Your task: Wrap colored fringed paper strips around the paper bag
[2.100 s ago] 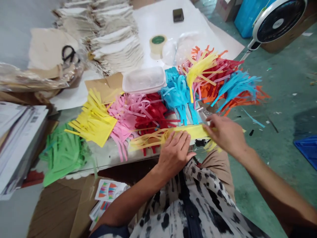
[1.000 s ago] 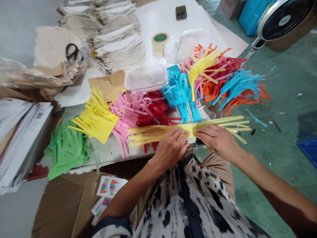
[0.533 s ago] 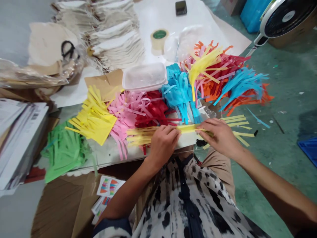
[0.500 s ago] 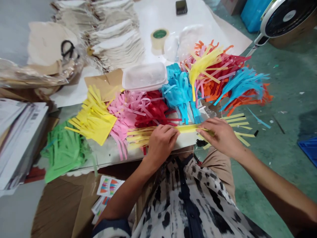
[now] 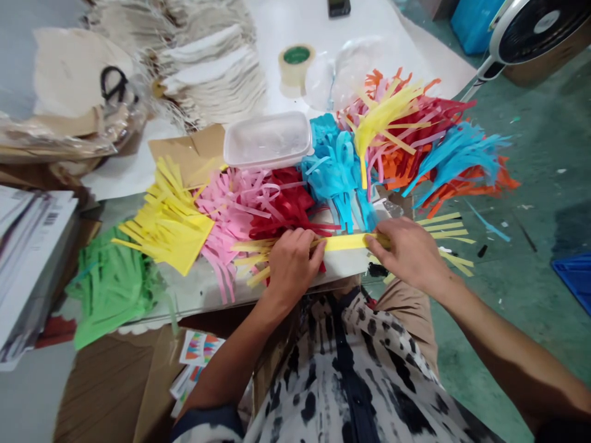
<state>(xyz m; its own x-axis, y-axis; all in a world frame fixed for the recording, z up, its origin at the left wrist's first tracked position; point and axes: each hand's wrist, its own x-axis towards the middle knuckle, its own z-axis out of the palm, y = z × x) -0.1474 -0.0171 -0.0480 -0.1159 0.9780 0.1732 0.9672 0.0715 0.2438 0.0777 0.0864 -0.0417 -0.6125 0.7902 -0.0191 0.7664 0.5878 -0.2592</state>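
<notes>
A folded yellow fringed paper strip [image 5: 344,242] lies across the near edge of the work surface. My left hand [image 5: 292,264] presses on its left part with curled fingers, the fringe [image 5: 249,258] sticking out to the left of it. My right hand [image 5: 409,252] pinches the strip's right part, where more yellow fringe [image 5: 446,231] fans out over the floor. Behind the strip lie piles of cut fringed paper: yellow [image 5: 168,218], pink [image 5: 231,206], red [image 5: 286,206], blue [image 5: 337,172] and green [image 5: 108,286].
A clear plastic lidded box [image 5: 268,139] sits behind the piles. A mixed heap of orange, red, blue and yellow fringes [image 5: 415,141] lies at right. Tape roll [image 5: 294,61], scissors [image 5: 113,83], stacked cloth bags [image 5: 207,67], a fan [image 5: 530,31] and paper stacks [image 5: 28,258] surround the spot.
My hands have slid apart along the yellow strip, the left hand moving left and the right staying at the right end. The strip now shows bare between them.
</notes>
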